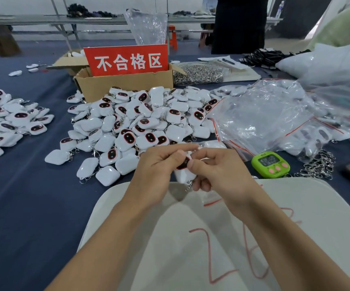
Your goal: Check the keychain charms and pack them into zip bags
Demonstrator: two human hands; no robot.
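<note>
Together, left grip (pixel 157 166) and right grip (pixel 216 171) pinch a white charm (pixel 184 175), its dark red-rimmed face showing.

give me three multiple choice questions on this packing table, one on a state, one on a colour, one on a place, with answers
1. The charm nearest the camera is
A. held by the left hand and right hand together
B. lying loose on the cloth
C. sealed in a bag

2. The sign standing in the cardboard box is
A. blue
B. red
C. yellow

3. The green timer sits
A. left of both hands
B. right of both hands
C. inside the box

Answers:
1 A, fingers of both hands curl round it.
2 B, it has white characters on red.
3 B, it rests on the blue cloth just past the right hand.
</note>
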